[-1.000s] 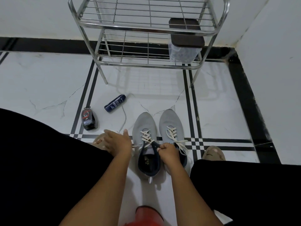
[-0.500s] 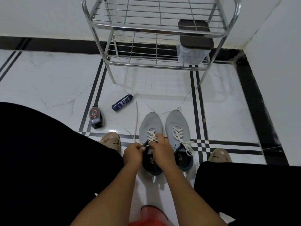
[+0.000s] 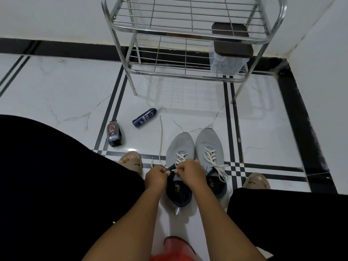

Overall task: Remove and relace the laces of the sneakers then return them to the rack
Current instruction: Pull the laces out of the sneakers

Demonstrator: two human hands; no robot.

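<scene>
Two hands meet over the left sneaker [image 3: 179, 147]: the left hand [image 3: 156, 176] and right hand [image 3: 190, 171] both pinch its lace [image 3: 161, 134] at the tongue. One loose end trails toward 12 o'clock. The right sneaker [image 3: 209, 142] touches it at 3 o'clock, laced. The rack [image 3: 188, 34] stands at 12 o'clock, a spray can [image 3: 144, 118] at 11.

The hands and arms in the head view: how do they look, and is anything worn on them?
Both forearms are bare to the frame's edge, with no sleeves showing. The left hand and right hand wear no gloves, and no rings, watch or bracelet can be seen.
</scene>
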